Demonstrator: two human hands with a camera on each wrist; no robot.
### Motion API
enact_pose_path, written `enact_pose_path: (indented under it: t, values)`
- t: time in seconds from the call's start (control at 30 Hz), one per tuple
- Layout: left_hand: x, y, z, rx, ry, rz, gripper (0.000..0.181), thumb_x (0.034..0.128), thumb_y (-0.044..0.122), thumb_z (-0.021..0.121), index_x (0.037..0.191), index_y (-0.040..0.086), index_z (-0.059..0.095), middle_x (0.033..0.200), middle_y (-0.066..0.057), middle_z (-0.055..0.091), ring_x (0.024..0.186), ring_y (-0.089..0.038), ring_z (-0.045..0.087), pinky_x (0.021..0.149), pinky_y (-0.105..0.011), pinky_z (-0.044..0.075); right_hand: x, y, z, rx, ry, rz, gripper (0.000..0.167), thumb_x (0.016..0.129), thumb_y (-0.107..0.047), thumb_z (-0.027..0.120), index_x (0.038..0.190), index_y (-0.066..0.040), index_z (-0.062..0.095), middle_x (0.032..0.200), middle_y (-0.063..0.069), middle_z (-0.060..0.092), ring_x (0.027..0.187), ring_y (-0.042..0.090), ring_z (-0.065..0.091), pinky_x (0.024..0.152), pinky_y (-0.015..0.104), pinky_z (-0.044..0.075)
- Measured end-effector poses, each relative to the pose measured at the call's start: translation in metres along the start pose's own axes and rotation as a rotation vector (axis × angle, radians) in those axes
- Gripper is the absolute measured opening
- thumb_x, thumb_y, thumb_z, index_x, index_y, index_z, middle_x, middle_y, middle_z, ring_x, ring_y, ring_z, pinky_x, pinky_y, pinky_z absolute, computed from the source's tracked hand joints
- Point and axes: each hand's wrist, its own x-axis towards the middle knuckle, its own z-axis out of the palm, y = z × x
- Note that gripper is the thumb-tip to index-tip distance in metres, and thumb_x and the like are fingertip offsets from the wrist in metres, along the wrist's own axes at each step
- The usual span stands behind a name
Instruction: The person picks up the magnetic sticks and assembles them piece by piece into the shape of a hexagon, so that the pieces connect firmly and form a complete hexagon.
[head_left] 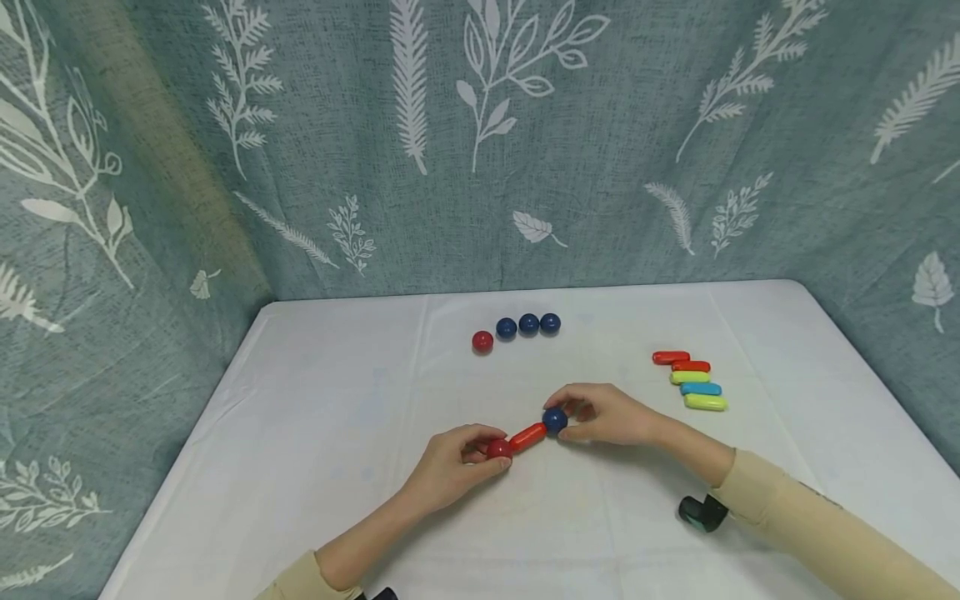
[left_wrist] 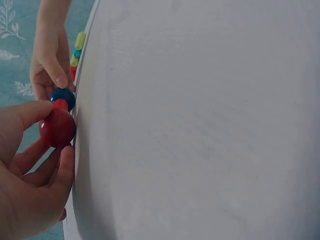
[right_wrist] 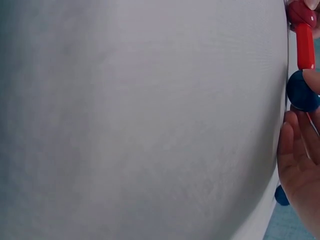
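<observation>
— Centrally, what on view?
— Red ball (head_left: 499, 450) and blue ball (head_left: 555, 420), with a red rod (head_left: 528, 437) end to end between, near mid-counter (head_left: 360, 400) (contact with its surface uncertain).
— And the grip?
— Left hand (head_left: 457, 468), fingers curled in a pinch on the red ball; right hand (head_left: 609, 414), fingers likewise barely parted around the blue ball.
— Farther back?
— Second red ball (head_left: 482, 342) beside three blue balls (head_left: 528, 325) in a row; to the right, five short rods (head_left: 690, 377): two red, two yellow-green, one blue.

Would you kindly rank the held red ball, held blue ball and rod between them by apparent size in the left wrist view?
1. Red ball, nearest the camera
2. Blue ball
3. Rod, partly hidden
</observation>
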Motion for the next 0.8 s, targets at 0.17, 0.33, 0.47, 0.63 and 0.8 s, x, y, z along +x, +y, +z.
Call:
enact_pose_path:
  t: [0.17, 0.33, 0.47, 0.63, 0.8]
  values:
    - [0.006, 0.005, 0.003, 0.064, 0.020, 0.058, 0.034, 0.0856, 0.023, 0.076, 0.115, 0.008, 0.069, 0.103, -0.001, 0.068, 0.089, -0.014, 0.063, 0.080, -0.026, 0.053, 0.000, 0.001, 0.001, 0.004, -0.006, -0.016, 0.037, 0.087, -0.018, 0.074, 0.123, -0.013, 0.064, 0.111, -0.003, 0.064, 0.102, 0.016, 0.058, 0.091, 0.034, 0.049]
    - [0.023, 0.016, 0.014, 0.102, 0.020, 0.125, 0.036, 0.0864, 0.021, 0.075, 0.117, 0.005, 0.066, 0.103, -0.004, 0.067, 0.087, -0.017, 0.063, 0.077, -0.028, 0.053, 0.000, 0.002, 0.003, 0.007, -0.002, -0.019, 0.039, 0.087, -0.015, 0.074, 0.124, -0.012, 0.063, 0.111, -0.002, 0.064, 0.101, 0.016, 0.059, 0.088, 0.031, 0.050]
    - [0.040, 0.024, 0.026, 0.152, 0.004, 0.127, 0.041, 0.0863, 0.023, 0.075, 0.120, 0.003, 0.062, 0.105, -0.006, 0.065, 0.088, -0.017, 0.061, 0.078, -0.028, 0.051, -0.002, 0.003, 0.002, 0.012, 0.015, -0.019, 0.039, 0.086, -0.013, 0.074, 0.124, -0.009, 0.062, 0.107, -0.001, 0.065, 0.096, 0.016, 0.060, 0.083, 0.028, 0.052]
    - [0.053, 0.031, 0.037, 0.277, -0.012, 0.110, 0.047, 0.0874, 0.033, 0.073, 0.124, 0.007, 0.060, 0.107, -0.004, 0.063, 0.088, -0.015, 0.056, 0.075, -0.027, 0.048, -0.008, 0.004, -0.006, 0.012, 0.032, 0.002, 0.038, 0.088, -0.015, 0.073, 0.124, -0.008, 0.062, 0.109, 0.001, 0.066, 0.093, 0.014, 0.060, 0.083, 0.026, 0.052]
    - [0.057, 0.031, 0.040, 0.361, -0.007, 0.139, 0.041, 0.0890, 0.034, 0.071, 0.122, 0.012, 0.063, 0.108, -0.002, 0.063, 0.091, -0.014, 0.058, 0.075, -0.028, 0.049, -0.019, 0.012, -0.024, -0.105, 0.160, 0.014, 0.027, 0.090, -0.010, 0.069, 0.118, -0.008, 0.066, 0.109, 0.003, 0.067, 0.092, 0.016, 0.060, 0.081, 0.031, 0.053]
